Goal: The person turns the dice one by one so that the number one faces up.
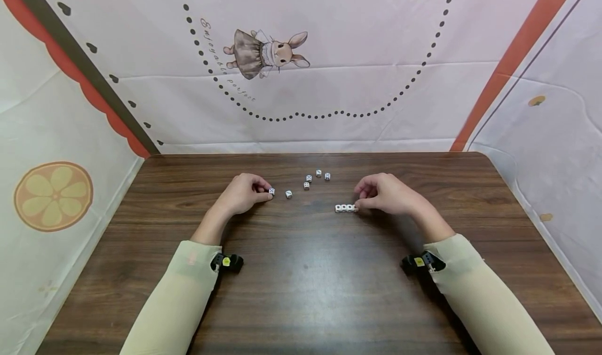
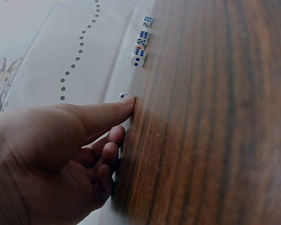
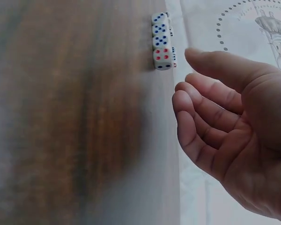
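My left hand (image 1: 242, 194) pinches a small white die (image 1: 271, 192) between thumb and index finger, low over the table. In the left wrist view, the thumb hides most of that die (image 2: 122, 96). A row of white dice (image 1: 344, 208) stands side by side right of the middle. My right hand (image 1: 388, 192) is at the right end of this row with loosely bent fingers and holds nothing. The right wrist view shows a small gap between its thumb (image 3: 201, 58) and the nearest die (image 3: 162, 58), which has four red dots on one face.
A single die (image 1: 289, 194) lies just right of my left hand. Several loose dice (image 1: 307, 185) are scattered farther back between the hands. The brown wooden table (image 1: 305, 292) ends at a pale printed cloth (image 1: 357, 93) behind and at both sides.
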Demonstrator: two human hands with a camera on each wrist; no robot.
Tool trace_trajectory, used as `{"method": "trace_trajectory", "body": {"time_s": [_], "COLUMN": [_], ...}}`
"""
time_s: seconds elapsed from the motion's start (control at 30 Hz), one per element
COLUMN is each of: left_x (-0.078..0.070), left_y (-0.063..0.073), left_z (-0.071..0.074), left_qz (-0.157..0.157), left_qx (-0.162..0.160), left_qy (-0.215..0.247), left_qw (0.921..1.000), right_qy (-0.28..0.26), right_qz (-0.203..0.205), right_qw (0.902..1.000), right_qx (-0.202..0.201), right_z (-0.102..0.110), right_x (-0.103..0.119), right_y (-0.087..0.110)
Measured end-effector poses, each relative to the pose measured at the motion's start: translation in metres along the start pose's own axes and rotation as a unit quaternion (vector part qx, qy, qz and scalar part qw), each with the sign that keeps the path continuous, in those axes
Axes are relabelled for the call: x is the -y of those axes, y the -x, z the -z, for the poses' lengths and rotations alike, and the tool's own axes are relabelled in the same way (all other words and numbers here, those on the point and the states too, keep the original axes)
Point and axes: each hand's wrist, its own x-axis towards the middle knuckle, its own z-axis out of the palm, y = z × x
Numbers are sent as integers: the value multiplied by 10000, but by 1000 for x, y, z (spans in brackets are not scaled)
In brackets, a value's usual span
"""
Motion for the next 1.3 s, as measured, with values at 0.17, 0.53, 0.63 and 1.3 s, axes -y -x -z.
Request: {"method": "trace_trajectory", "body": {"time_s": [0.17,0.53,0.63,1.3], "left_x": [1,4,3,0], "left_y": [1,1,0,-1], "left_z": [0,-2,-2,0], "left_qz": [-17,17,21,6], "left_qx": [23,2,-5,-3], "left_qy": [6,-29,-5,-19], "left_qw": [10000,10000,10000,10000], "right_qy": [140,350,337,263], "right_qz": [113,149,157,389], "right_qw": [9997,9990,9991,9989], "right_qx": [-168,-227,-194,85], "right_z": [3,-4,-6,-12], "right_x": [0,-1,0,5], "right_y": [-12,-54,-63,-93]}}
